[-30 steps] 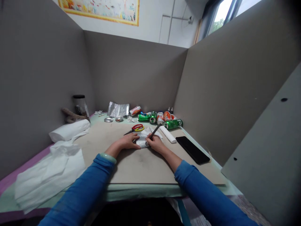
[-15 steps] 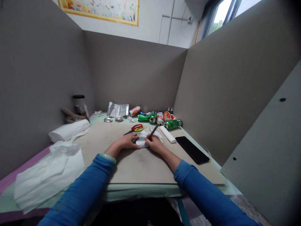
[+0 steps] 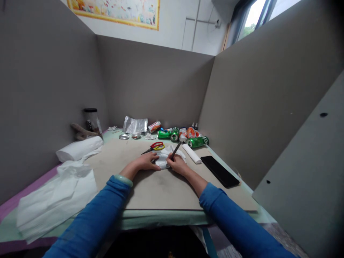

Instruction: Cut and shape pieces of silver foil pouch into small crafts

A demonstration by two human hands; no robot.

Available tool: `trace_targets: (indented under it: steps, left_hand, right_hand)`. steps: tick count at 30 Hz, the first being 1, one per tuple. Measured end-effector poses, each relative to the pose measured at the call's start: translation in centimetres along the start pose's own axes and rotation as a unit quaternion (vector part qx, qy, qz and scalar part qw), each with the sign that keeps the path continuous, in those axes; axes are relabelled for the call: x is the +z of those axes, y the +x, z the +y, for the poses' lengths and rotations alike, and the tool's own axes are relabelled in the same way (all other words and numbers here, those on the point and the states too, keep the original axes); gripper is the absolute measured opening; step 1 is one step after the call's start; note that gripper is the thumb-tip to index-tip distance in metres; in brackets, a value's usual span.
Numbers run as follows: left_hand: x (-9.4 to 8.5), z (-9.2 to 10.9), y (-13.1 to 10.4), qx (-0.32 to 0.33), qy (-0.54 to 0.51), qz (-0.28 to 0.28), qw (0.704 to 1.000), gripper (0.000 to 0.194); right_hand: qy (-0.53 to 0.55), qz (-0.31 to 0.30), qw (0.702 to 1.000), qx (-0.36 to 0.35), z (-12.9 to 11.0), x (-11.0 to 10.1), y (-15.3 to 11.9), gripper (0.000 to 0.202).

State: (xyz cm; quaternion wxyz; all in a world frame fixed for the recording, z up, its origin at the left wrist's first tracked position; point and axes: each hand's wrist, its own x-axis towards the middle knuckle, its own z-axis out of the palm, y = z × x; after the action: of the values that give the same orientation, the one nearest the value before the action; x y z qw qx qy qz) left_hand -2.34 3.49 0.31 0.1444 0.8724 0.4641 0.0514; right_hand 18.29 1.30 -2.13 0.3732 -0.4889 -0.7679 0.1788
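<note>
- Step: apparently tooling pale sheet [image 3: 162,162] — right hand [image 3: 177,165] grips dark tool [image 3: 176,150], sheet's three o'clock.
- Left hand [image 3: 146,162], nine o'clock: fingers spread.
- Next stroke likely needs steady bracing.

From here I'd log a small craft workspace: grey partitions [image 3: 156,79] fence the counter [image 3: 163,219], scissors [image 3: 152,148] and drink cans [image 3: 183,133] toward twelve o'clock, yellow-bordered picture [image 3: 115,12] at eleven, window [image 3: 253,19] at one.

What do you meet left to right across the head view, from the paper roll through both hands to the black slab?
White paper roll → left hand → right hand → white bar → flat black slab.
</note>
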Motion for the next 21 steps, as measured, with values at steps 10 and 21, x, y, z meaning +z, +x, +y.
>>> trace_targets:
  steps: [10, 21]
  left_hand:
    - [-0.01, 0.01, -0.02, 0.011, -0.005, 0.007, 1.000, 0.077]
    - [0.12, -0.23, 0.16, 0.029, -0.011, 0.023, 0.999, 0.074]
  right_hand:
    - [0.041, 0.004, 0.999, 0.007, -0.20, -0.09, -0.12, 0.016]
    - [0.031, 0.016, 0.999, 0.020, 0.21, 0.09, -0.06, 0.017]
